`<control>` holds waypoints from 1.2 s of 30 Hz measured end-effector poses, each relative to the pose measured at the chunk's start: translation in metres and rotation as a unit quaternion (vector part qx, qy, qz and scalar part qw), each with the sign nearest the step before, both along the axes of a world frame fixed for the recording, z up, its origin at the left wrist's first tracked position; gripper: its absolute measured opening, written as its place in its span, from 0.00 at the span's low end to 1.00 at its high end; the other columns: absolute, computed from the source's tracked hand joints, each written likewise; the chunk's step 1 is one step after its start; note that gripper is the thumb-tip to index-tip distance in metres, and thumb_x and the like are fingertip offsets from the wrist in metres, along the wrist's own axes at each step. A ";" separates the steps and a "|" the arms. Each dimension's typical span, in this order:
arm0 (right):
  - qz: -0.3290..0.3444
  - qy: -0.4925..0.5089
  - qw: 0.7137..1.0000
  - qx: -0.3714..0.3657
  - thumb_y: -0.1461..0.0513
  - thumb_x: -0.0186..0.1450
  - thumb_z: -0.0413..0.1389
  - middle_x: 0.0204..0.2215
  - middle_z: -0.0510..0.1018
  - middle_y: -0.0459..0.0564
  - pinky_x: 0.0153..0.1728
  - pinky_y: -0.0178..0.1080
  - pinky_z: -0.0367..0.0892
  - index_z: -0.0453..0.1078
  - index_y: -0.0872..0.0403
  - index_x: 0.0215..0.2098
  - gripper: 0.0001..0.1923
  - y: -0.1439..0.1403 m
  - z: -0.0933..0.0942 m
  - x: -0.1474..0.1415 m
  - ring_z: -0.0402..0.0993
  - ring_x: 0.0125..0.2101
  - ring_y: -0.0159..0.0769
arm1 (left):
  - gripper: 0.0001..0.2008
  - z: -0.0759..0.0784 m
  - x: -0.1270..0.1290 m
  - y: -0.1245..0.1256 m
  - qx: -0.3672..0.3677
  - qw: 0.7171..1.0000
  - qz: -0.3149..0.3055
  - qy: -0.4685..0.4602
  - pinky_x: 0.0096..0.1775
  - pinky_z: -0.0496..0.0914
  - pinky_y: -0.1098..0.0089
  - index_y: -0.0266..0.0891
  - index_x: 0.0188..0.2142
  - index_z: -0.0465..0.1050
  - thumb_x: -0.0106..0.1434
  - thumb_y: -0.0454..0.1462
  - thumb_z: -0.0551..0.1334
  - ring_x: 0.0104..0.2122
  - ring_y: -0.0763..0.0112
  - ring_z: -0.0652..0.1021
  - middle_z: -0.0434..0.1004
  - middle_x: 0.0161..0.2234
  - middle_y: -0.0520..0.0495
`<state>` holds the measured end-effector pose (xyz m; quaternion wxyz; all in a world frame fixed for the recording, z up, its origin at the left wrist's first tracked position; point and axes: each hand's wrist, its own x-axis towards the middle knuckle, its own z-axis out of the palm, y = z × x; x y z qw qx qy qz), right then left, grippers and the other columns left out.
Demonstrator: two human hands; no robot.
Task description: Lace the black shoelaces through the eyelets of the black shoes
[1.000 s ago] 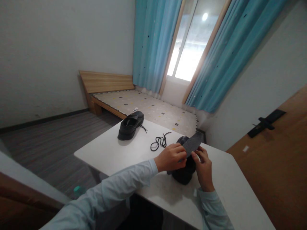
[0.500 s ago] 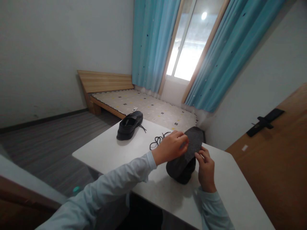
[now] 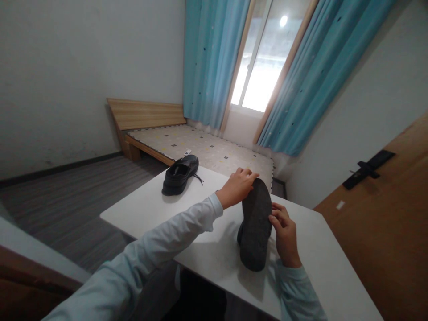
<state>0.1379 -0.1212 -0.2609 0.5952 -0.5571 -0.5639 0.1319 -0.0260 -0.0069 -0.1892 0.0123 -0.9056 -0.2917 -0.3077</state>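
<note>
A dark grey insole (image 3: 257,223) stands nearly upright over the white table, its broad flat face toward me. My left hand (image 3: 238,186) is closed on its upper left edge, fingers at the top. On the right edge, about halfway up, my right hand (image 3: 284,232) pinches it between thumb and fingers. Behind the insole a black shoe (image 3: 240,232) shows only in slivers; most of it is hidden. Another black lace-up shoe (image 3: 180,174) rests at the table's far left, its opening facing up and a lace trailing to the right.
The white table (image 3: 200,249) spans the space before me. Beyond it is a bed (image 3: 214,149) with a patterned mattress and wooden headboard. Blue curtains (image 3: 214,58) hang at the window. A wooden door (image 3: 384,214) with a black handle stands on the right.
The insole has turned from a rightward slant to nearly upright, its lower end nearer to me. My left hand has moved up and left to its top edge. Loose laces seen earlier are now hidden.
</note>
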 end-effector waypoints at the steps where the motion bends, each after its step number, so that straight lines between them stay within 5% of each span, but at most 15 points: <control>1: 0.003 -0.007 1.000 -0.001 0.58 0.56 0.56 0.43 0.70 0.54 0.50 0.48 0.58 0.68 0.53 0.23 0.08 0.000 0.000 0.000 0.66 0.48 0.46 | 0.20 -0.001 -0.001 0.002 -0.006 1.000 0.001 0.008 0.47 0.68 0.63 0.38 0.52 0.66 0.59 0.33 0.62 0.46 0.61 0.71 0.71 0.45 0.42; 6: 0.020 -0.039 0.999 -0.007 0.57 0.60 0.53 0.44 0.71 0.54 0.52 0.49 0.57 0.69 0.53 0.26 0.09 -0.002 0.000 0.002 0.65 0.49 0.45 | 0.09 0.000 -0.008 0.011 -0.093 0.995 -0.022 0.014 0.41 0.69 0.70 0.36 0.40 0.74 0.60 0.31 0.60 0.37 0.68 0.75 0.74 0.38 0.45; 17: -0.021 -0.066 0.996 -0.048 0.63 0.54 0.52 0.50 0.68 0.54 0.50 0.52 0.63 0.72 0.51 0.43 0.18 0.013 -0.019 0.017 0.62 0.54 0.47 | 0.10 0.010 -0.029 0.006 -0.221 0.958 -0.175 0.047 0.35 0.65 0.78 0.36 0.36 0.73 0.57 0.25 0.58 0.32 0.76 0.75 0.76 0.31 0.51; 27: -0.016 -0.096 0.994 -0.050 0.61 0.55 0.52 0.51 0.66 0.57 0.48 0.52 0.64 0.69 0.52 0.45 0.19 0.026 -0.021 0.008 0.62 0.53 0.47 | 0.08 0.013 -0.011 -0.013 -0.254 0.917 -0.297 0.076 0.38 0.65 0.76 0.37 0.39 0.71 0.60 0.28 0.58 0.35 0.75 0.74 0.75 0.35 0.50; 36: 0.018 -0.188 0.979 -0.076 0.57 0.52 0.57 0.41 0.71 0.55 0.41 0.49 0.67 0.67 0.53 0.40 0.16 0.040 -0.003 0.020 0.67 0.44 0.47 | 0.08 -0.009 0.003 -0.015 -0.206 0.923 -0.274 0.172 0.37 0.65 0.74 0.39 0.37 0.69 0.59 0.27 0.58 0.35 0.71 0.75 0.76 0.35 0.50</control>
